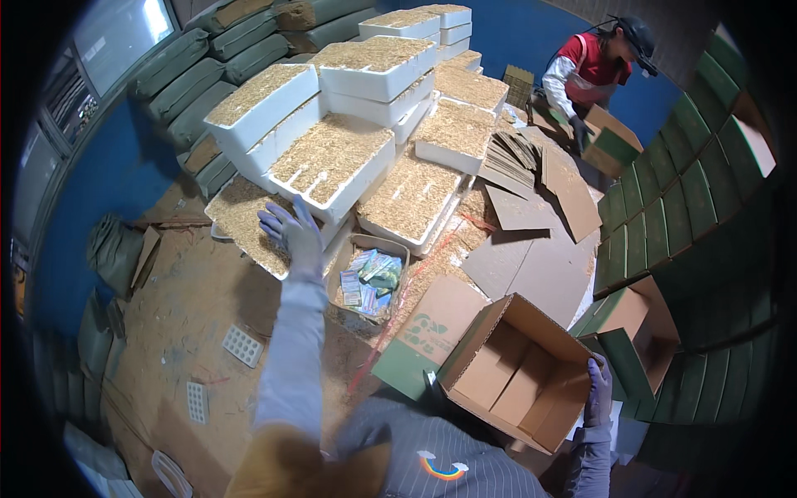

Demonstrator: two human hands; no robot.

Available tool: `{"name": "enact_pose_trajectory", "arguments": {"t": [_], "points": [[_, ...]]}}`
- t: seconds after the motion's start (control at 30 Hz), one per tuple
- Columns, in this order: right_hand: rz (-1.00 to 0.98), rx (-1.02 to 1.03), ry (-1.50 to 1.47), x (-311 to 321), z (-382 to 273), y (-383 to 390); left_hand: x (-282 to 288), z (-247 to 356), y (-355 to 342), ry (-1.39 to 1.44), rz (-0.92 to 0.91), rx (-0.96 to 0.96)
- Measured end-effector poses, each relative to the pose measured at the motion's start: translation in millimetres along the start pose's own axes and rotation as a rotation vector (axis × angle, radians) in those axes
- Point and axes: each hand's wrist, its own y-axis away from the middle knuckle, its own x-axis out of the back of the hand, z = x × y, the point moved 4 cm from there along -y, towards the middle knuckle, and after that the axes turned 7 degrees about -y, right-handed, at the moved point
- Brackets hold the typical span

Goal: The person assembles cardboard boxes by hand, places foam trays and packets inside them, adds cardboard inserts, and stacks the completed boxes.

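My left hand [297, 235], in a pale purple glove, reaches forward with its fingers spread. It is at the front of the white foam boxes filled with straw-coloured shavings, nearest to a low box [249, 222] and a higher one [332, 158]; whether it touches either I cannot tell. On the right, my gloved right hand [598, 390] grips the side wall of an open cardboard box [523, 378]. Only bare brown board shows inside that box. Just right of my left forearm stands a small bin [339, 295] holding colourful printed packets [372, 274].
Flat cardboard sheets [531, 266] lie ahead of the open box. Stacked green cartons [664, 224] form a wall at right. A person in a red vest [591, 70] handles a carton at the far right. Green sacks [199, 83] are piled far left; egg trays [242, 345] lie on the floor.
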Motion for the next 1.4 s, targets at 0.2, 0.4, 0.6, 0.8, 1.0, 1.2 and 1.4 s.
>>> {"name": "enact_pose_trajectory", "arguments": {"t": [0.2,0.4,0.6,0.8,1.0,1.2,1.4], "points": [[0.064,-0.030,0.028,7.8,11.3,-9.5,63.6,83.3,-41.3,0.932,-0.449,0.318],[0.067,0.008,-0.057,-0.6,-0.9,5.6,45.2,69.3,-29.7,1.883,-0.497,0.648],[0.056,0.123,0.184,4.7,-5.7,11.5,163.1,31.7,47.7,2.319,-1.156,0.182],[-0.046,0.057,-0.086,4.1,10.1,-48.9,272.8,81.5,151.2,1.921,-1.226,-0.705],[-0.161,-0.143,-0.108,10.1,4.8,-61.4,298.0,99.1,215.7,1.684,-0.474,-1.371],[-0.164,-0.210,0.035,10.9,28.8,-68.0,260.4,63.4,206.2,1.664,-1.535,-0.856],[-0.469,-0.479,-0.223,4.9,5.4,-89.2,258.3,71.3,226.3,1.373,-1.212,-1.012]]}}
